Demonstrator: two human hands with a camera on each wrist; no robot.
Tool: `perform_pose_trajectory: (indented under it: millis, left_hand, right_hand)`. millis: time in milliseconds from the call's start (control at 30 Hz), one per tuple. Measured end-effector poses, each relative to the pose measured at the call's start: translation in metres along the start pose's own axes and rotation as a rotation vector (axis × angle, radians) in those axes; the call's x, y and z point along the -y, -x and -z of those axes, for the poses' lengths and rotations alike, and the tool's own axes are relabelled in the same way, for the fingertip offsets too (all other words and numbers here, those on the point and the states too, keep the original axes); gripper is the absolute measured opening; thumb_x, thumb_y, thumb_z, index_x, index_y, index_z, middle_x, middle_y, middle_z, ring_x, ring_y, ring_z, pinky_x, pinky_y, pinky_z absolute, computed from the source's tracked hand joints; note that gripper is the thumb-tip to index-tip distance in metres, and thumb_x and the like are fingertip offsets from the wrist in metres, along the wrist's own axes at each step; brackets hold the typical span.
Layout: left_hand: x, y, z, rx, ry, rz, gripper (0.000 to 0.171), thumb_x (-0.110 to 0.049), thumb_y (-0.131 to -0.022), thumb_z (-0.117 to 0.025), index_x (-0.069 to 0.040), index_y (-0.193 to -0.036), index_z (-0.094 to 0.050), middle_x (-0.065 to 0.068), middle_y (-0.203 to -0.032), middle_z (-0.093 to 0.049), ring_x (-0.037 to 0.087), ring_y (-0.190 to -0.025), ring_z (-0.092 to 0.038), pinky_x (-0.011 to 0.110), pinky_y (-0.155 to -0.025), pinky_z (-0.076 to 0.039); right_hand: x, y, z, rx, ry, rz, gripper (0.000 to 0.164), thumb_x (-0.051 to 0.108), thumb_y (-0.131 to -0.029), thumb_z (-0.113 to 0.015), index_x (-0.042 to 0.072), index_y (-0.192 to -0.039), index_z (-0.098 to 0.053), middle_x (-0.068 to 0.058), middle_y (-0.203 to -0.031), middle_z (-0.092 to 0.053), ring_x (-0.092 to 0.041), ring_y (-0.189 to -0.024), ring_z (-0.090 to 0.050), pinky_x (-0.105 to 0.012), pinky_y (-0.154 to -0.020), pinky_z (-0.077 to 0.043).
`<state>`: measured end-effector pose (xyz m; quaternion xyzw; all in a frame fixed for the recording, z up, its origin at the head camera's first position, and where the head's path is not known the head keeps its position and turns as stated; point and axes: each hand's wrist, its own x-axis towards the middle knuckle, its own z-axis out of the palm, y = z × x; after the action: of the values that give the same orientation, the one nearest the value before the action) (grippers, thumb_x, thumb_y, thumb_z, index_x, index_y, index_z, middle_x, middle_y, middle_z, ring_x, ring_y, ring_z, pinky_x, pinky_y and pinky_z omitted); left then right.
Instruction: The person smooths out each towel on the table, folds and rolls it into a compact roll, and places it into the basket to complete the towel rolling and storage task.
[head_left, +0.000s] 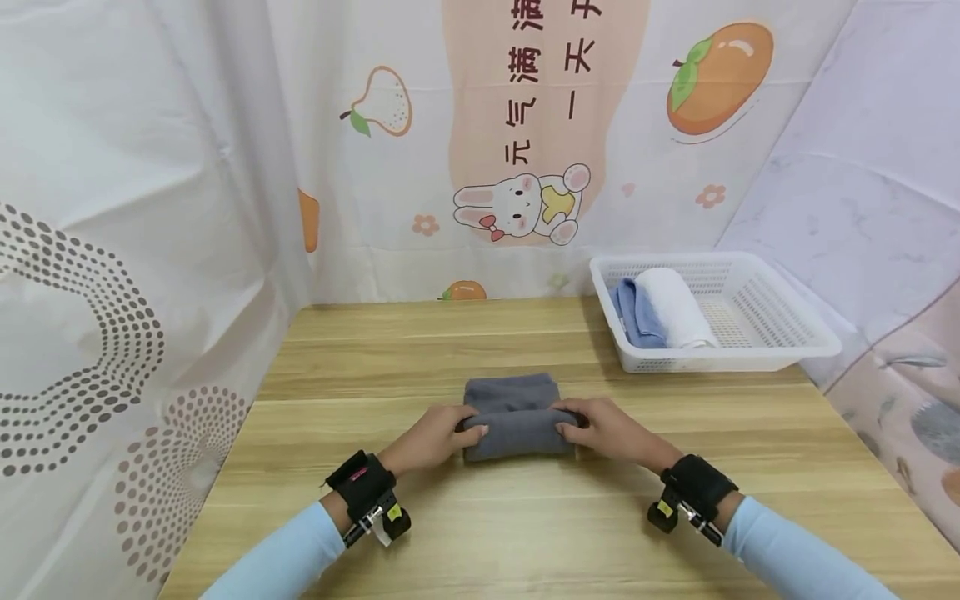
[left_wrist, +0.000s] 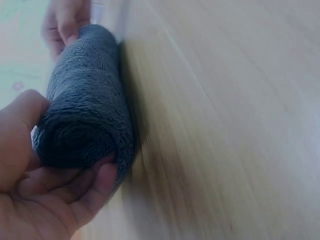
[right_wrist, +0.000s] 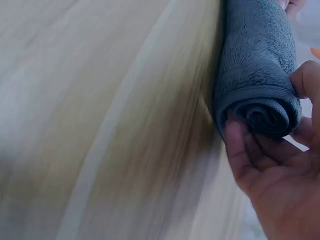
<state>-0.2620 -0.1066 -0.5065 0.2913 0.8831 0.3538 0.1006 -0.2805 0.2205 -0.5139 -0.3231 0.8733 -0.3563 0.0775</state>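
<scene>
A dark grey towel (head_left: 517, 433) lies partly rolled on the wooden table, its flat end stretching away behind the roll. My left hand (head_left: 435, 435) grips the roll's left end, thumb on top; in the left wrist view its fingers (left_wrist: 95, 192) curl under the spiral end of the towel (left_wrist: 85, 95). At the opposite end my right hand (head_left: 603, 429) holds the roll in the same way. The right wrist view shows that hand (right_wrist: 285, 170) with its thumb on the outer layer and fingertips at the coiled edge of the towel (right_wrist: 257, 55).
At the back right of the table (head_left: 360, 350) stands a white plastic basket (head_left: 750, 360). Inside it, on the left, are a rolled white towel (head_left: 675, 308) and a folded blue towel (head_left: 637, 312). Printed curtains (head_left: 390, 192) hang behind and at both sides.
</scene>
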Motion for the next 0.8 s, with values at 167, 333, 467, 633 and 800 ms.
perform_pose_trajectory:
  millis: [167,333,467,633,800]
  left_hand:
    - [-0.003,-0.001,-0.001,-0.029,0.004,0.026,0.038,-0.032,-0.109,-0.054,-0.012,-0.077,-0.059,-0.004,-0.063,-0.037,0.008,-0.055,-0.034,0.025,-0.059,-0.032]
    - [-0.006,0.002,-0.007,-0.155,-0.076,-0.040,0.018,-0.022,-0.106,-0.061,-0.008,-0.112,-0.071,-0.002,-0.098,-0.061,0.010,-0.076,-0.050,0.027,-0.069,-0.044]
    - [-0.010,0.005,-0.012,-0.274,-0.225,-0.171,0.014,-0.016,-0.102,-0.067,-0.014,-0.116,-0.072,-0.001,-0.112,-0.065,0.013,-0.095,-0.059,0.031,-0.081,-0.051]
    - [-0.014,0.008,-0.012,-0.330,-0.389,-0.286,0.010,-0.015,-0.096,-0.075,-0.013,-0.105,-0.079,0.001,-0.109,-0.071,0.018,-0.102,-0.065,0.038,-0.088,-0.053]
    - [-0.016,0.016,-0.009,-0.241,-0.491,-0.246,0.037,-0.039,-0.088,-0.083,-0.016,-0.116,-0.079,0.001,-0.119,-0.071,0.020,-0.111,-0.063,0.047,-0.091,-0.049]
  right_hand:
    - [0.000,-0.001,0.001,0.026,-0.139,-0.070,0.028,0.022,-0.103,-0.065,0.009,-0.127,-0.060,0.003,-0.074,-0.062,-0.007,-0.060,-0.048,-0.025,-0.056,-0.040]
    - [0.008,0.000,0.002,-0.007,-0.139,-0.071,0.019,0.018,-0.100,-0.070,0.011,-0.111,-0.055,-0.006,-0.097,-0.066,-0.012,-0.072,-0.057,-0.027,-0.062,-0.046]
    - [0.019,0.000,-0.001,-0.097,0.082,0.033,0.019,0.011,-0.095,-0.076,0.012,-0.105,-0.060,-0.010,-0.105,-0.055,-0.014,-0.077,-0.053,-0.031,-0.069,-0.049]
    - [0.025,0.001,-0.011,-0.260,0.436,0.313,0.025,0.001,-0.083,-0.084,0.011,-0.101,-0.068,-0.004,-0.099,-0.059,-0.019,-0.087,-0.055,-0.036,-0.075,-0.050]
    - [0.026,0.007,-0.015,-0.301,0.548,0.458,0.029,0.005,-0.080,-0.087,0.004,-0.105,-0.072,-0.004,-0.101,-0.064,-0.021,-0.094,-0.062,-0.037,-0.079,-0.054]
